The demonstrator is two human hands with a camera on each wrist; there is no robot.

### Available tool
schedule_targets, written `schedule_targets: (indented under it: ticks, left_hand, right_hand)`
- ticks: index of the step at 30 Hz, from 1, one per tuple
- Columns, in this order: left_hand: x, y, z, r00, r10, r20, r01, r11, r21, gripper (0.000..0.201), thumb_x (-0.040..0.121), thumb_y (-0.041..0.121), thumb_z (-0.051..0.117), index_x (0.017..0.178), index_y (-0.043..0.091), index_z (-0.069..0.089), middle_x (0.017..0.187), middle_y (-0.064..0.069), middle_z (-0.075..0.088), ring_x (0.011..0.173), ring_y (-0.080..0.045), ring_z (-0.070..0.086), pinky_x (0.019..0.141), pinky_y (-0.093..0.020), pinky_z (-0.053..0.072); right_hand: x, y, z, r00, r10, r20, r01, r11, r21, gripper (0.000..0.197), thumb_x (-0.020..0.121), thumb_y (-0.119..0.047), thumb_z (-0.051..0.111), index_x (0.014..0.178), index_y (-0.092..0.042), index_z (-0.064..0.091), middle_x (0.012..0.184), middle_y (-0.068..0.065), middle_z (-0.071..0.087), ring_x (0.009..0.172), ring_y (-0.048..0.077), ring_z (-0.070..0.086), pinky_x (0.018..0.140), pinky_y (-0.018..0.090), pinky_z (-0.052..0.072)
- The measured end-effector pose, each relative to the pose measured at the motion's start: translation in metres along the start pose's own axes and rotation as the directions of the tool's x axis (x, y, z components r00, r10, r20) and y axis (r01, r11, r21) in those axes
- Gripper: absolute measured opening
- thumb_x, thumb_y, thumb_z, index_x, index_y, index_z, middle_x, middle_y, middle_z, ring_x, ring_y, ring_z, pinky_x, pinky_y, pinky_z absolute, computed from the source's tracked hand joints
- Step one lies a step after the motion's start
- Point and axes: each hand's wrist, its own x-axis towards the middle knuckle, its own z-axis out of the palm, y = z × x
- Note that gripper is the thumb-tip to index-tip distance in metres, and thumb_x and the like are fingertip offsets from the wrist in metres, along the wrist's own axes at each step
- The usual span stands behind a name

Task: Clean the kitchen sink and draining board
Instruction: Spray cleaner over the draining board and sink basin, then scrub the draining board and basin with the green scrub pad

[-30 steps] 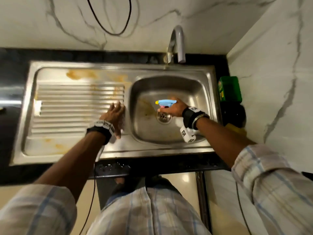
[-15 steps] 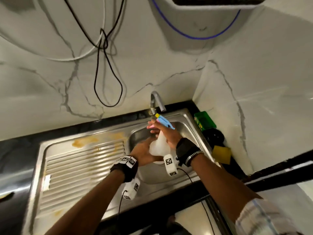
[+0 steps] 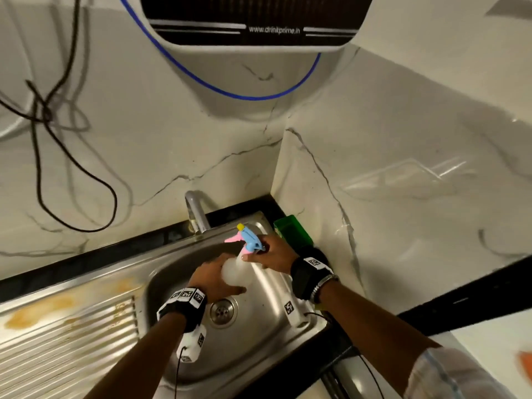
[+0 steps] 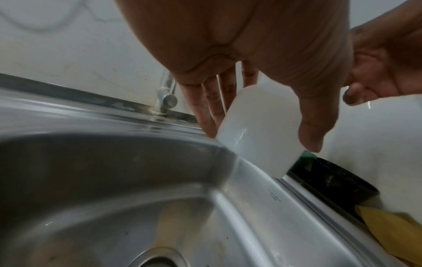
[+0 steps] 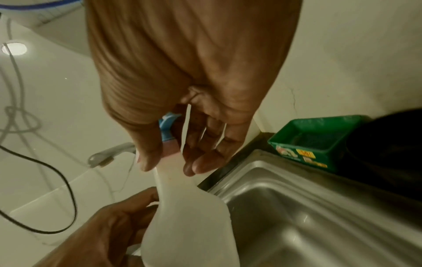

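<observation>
**Both hands on the spray bottle above the sink bowl**

From the head view, the spray bottle (image 3: 236, 269) is held in the air over the sink (image 3: 267, 295), its long axis tilted, base toward the near left and blue trigger head toward the far right, by the tap (image 3: 195, 210). The left hand (image 3: 214, 279) wraps the white body; the right hand (image 3: 273, 254) grasps the neck just below the head. To the left lies the draining board (image 3: 66, 341) with orange stains. A green box (image 3: 292, 228) sits at the right wall.

The left wrist view shows the thumb and fingers (image 4: 206, 108) curled round the bottle's lower body, base hanging clear of the steel rim.

The right wrist view shows the fingers (image 5: 205, 144) closed about the narrow neck, blue head behind them, body running down toward the left hand.
</observation>
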Motion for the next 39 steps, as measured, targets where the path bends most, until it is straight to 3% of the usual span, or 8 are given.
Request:
schedule_targets:
  ticks: [3, 9, 14, 19, 26, 29, 33, 39]
  left_hand:
    - [0.044, 0.020, 0.005, 0.998, -0.014, -0.056, 0.014, 1.000, -0.002, 0.092, 0.055, 0.071, 0.075, 0.135, 0.043, 0.038, 0.120, 0.008, 0.065, 0.106, -0.021, 0.064, 0.088, -0.034, 0.051]
    - [0.109, 0.015, 0.016, 0.997, -0.068, -0.049, 0.070, 0.997, 0.044, 0.093, 0.077, 0.054, 0.069, 0.151, 0.037, 0.015, 0.139, -0.005, 0.055, 0.119, -0.031, 0.058, 0.098, -0.042, 0.049]
    - [0.125, 0.012, 0.030, 0.999, -0.038, -0.033, 0.041, 0.994, 0.099, 0.079, 0.084, 0.044, 0.067, 0.151, 0.032, 0.027, 0.141, -0.008, 0.052, 0.123, -0.032, 0.055, 0.099, -0.039, 0.046]
    - [0.149, 0.002, 0.057, 0.999, -0.019, 0.031, 0.018, 1.000, 0.020, 0.078, 0.073, 0.068, 0.053, 0.142, 0.035, 0.038, 0.129, 0.002, 0.063, 0.117, -0.022, 0.060, 0.097, -0.042, 0.050]
    - [0.147, 0.025, 0.067, 0.989, 0.060, 0.135, -0.074, 0.992, 0.104, 0.070, 0.091, 0.047, 0.061, 0.151, 0.027, 0.030, 0.136, 0.000, 0.058, 0.127, -0.022, 0.053, 0.107, -0.040, 0.040]
    - [0.149, 0.033, 0.069, 0.981, 0.110, 0.162, -0.135, 0.980, 0.148, 0.072, 0.092, 0.050, 0.057, 0.152, 0.028, 0.026, 0.143, -0.001, 0.050, 0.127, -0.023, 0.052, 0.105, -0.040, 0.043]
    - [0.155, 0.046, 0.070, 0.962, 0.189, 0.197, -0.228, 0.953, 0.200, 0.078, 0.094, 0.046, 0.055, 0.156, 0.027, 0.012, 0.157, -0.002, 0.031, 0.135, -0.026, 0.043, 0.105, -0.042, 0.042]
    - [0.162, 0.063, 0.079, 0.938, 0.241, 0.249, -0.298, 0.928, 0.222, 0.089, 0.092, 0.043, 0.059, 0.156, 0.024, 0.000, 0.162, -0.001, 0.015, 0.145, -0.026, 0.025, 0.108, -0.044, 0.040]
  right_hand:
    - [0.034, 0.009, -0.027, 0.993, -0.046, -0.110, 0.035, 0.994, -0.102, 0.045, 0.080, -0.048, 0.078, 0.110, -0.015, 0.070, 0.102, 0.002, 0.074, 0.096, 0.018, 0.069, 0.089, 0.042, 0.057]
    - [0.112, 0.010, -0.084, 0.952, -0.104, -0.288, 0.026, 0.964, -0.264, 0.044, 0.085, -0.045, 0.075, 0.114, -0.013, 0.068, 0.108, 0.010, 0.074, 0.101, 0.029, 0.068, 0.079, 0.032, 0.052]
    - [0.158, 0.012, -0.115, 0.946, -0.102, -0.309, -0.019, 0.931, -0.364, 0.037, 0.090, -0.034, 0.072, 0.112, -0.005, 0.065, 0.111, 0.016, 0.071, 0.102, 0.036, 0.065, 0.079, 0.037, 0.051]
    - [0.183, 0.024, -0.127, 0.943, -0.034, -0.331, -0.097, 0.923, -0.372, 0.033, 0.090, -0.032, 0.071, 0.111, -0.007, 0.064, 0.109, 0.014, 0.071, 0.100, 0.032, 0.067, 0.077, 0.032, 0.050]
    - [0.191, 0.035, -0.130, 0.934, -0.039, -0.355, -0.119, 0.903, -0.413, 0.030, 0.090, -0.024, 0.072, 0.114, -0.007, 0.067, 0.113, 0.013, 0.070, 0.105, 0.030, 0.067, 0.080, 0.026, 0.047]
    - [0.180, 0.029, -0.131, 0.901, -0.050, -0.432, -0.137, 0.909, -0.393, 0.038, 0.090, -0.027, 0.070, 0.122, -0.008, 0.061, 0.119, 0.012, 0.065, 0.109, 0.028, 0.064, 0.091, 0.038, 0.054]
    - [0.130, 0.035, -0.131, 0.803, -0.231, -0.549, 0.008, 0.926, -0.378, 0.026, 0.091, -0.021, 0.065, 0.116, -0.016, 0.061, 0.105, 0.002, 0.068, 0.090, 0.014, 0.065, 0.071, 0.028, 0.056]
    - [0.083, 0.090, -0.110, 0.954, -0.013, -0.298, -0.164, 0.812, -0.561, 0.008, 0.085, -0.017, 0.073, 0.092, -0.016, 0.075, 0.090, 0.003, 0.074, 0.085, 0.021, 0.069, 0.080, 0.035, 0.059]
